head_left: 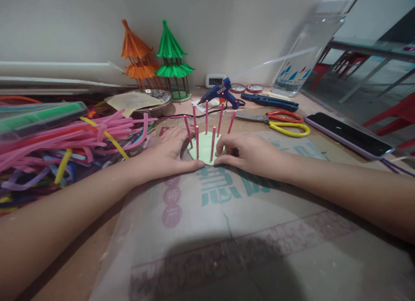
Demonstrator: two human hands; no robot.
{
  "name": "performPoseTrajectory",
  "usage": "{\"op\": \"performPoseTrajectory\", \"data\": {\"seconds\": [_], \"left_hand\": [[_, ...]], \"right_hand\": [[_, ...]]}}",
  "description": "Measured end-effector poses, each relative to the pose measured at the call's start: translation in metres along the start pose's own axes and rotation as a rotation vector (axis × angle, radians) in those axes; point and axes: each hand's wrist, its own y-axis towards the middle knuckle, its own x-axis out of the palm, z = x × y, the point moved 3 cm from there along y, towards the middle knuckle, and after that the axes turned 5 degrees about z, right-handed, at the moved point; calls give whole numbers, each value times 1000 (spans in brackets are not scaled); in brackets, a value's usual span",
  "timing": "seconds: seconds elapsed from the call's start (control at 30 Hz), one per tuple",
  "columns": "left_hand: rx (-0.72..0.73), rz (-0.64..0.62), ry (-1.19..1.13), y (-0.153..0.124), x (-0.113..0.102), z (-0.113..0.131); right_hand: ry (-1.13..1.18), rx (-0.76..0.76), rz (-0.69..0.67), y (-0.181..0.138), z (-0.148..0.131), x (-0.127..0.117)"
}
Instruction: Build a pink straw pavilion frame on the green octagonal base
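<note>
A pale green round base (204, 144) lies on the printed plastic sheet (194, 232), with several thin pink sticks (206, 117) standing upright or slightly tilted around its edge. To its left, my left hand (168, 150) rests low with fingers stretched out, and the thumb touches the base's front edge. My right hand (246, 150) is at the right side, fingers curled and thumb and forefinger closed at the base's rim, near the front right stick. Some fingertips of both hands are hidden.
Pink and other fuzzy craft stems (97, 137) heap up at left near a metal bowl (165, 98). Orange (134, 50) and green (171, 50) tiered towers stand behind. A blue glue gun (218, 91), scissors (288, 124), utility knife (269, 101), phone (350, 134) and bottle (298, 59) lie beyond my right hand.
</note>
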Motion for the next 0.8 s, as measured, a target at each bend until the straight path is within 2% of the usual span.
{"op": "performPoseTrajectory", "data": {"seconds": [0.13, 0.47, 0.8], "left_hand": [[13, 3, 3, 0, 0, 0], [41, 18, 5, 0, 0, -1], [12, 12, 2, 1, 1, -1]], "right_hand": [[-14, -17, 17, -1, 0, -1], [4, 53, -57, 1, -3, -4], [-30, 2, -29, 2, -1, -2]]}}
